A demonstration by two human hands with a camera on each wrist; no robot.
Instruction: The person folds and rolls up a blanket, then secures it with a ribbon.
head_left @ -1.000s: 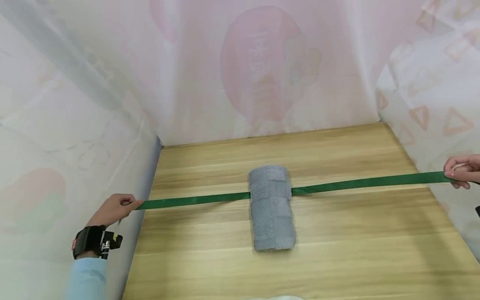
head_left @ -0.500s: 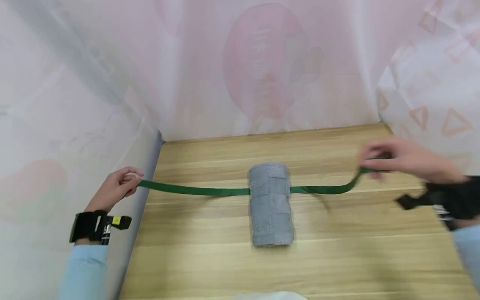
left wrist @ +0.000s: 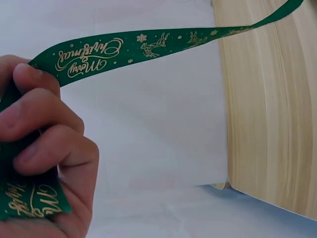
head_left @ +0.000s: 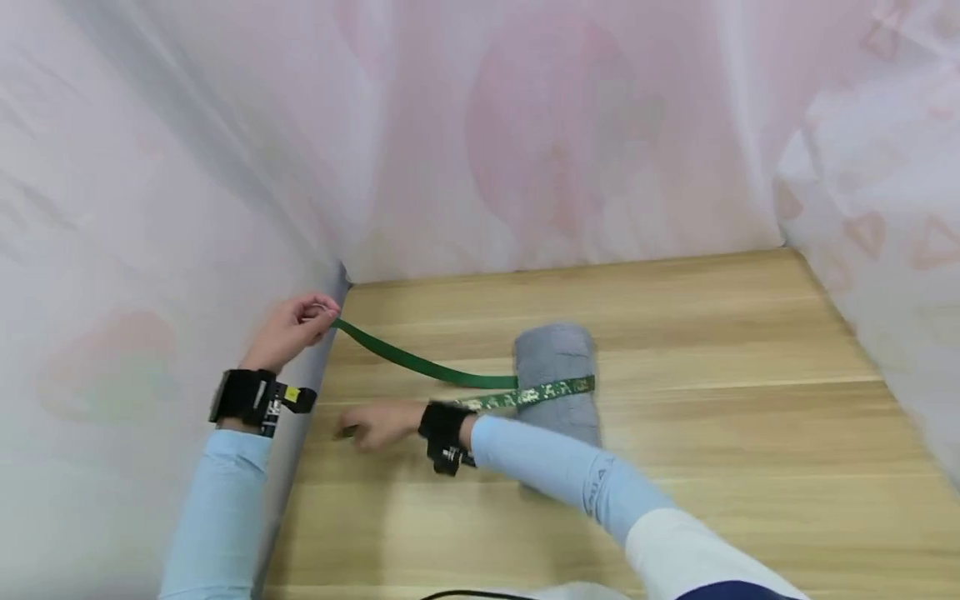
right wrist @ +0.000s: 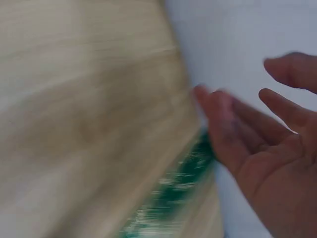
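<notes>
1. At the far left, the left hand (head_left: 288, 332) is hovering beside the white sheet wall (head_left: 112, 250), just off the table's left edge. Its fingers (left wrist: 44, 134) are curling round one end of the green ribbon (head_left: 420, 365), pinching it fast; the left wrist view is showing gold "Merry Christmas" lettering and reindeer printed on the strip.
2. From that hand the ribbon is running, lifted and slanting, down to the right across the wooden table (head_left: 712, 350) toward the rolled grey towel (head_left: 557, 360).
3. Nearer the camera, the right hand (head_left: 378, 423) is reaching leftward low over the table, its light blue sleeve (head_left: 555, 467) crossing in front of the towel. The right wrist view is showing the palm open with fingers (right wrist: 233, 134) spread and straight, holding nothing, with a blurred stretch of ribbon just beside it.
4. In the middle, the towel is lying on the table with its length pointing away from the camera. The ribbon's other part, printed face up, is lying across the top of the roll, touching it.
5. At the right, the table is meeting another white sheet wall with faint triangles.
</notes>
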